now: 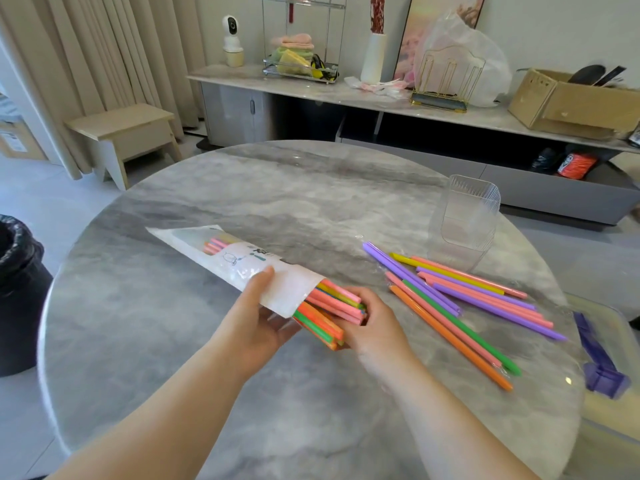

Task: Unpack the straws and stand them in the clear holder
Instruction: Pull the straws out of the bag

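1. We see a round grey marble table at centre.
2. At 10 o'clock, beige curtains and a pale stool.
3. From 12 to 3 o'clock, a low sideboard along the white wall bears a rack, vase and box.
4. At 9 o'clock, a black bin on pale floor.

Pink, orange, green and yellow straws poke from a white pack, purple, pink, yellow, green and orange loose straws lie on the grey-veined marble bench, by a clear ribbed holder.
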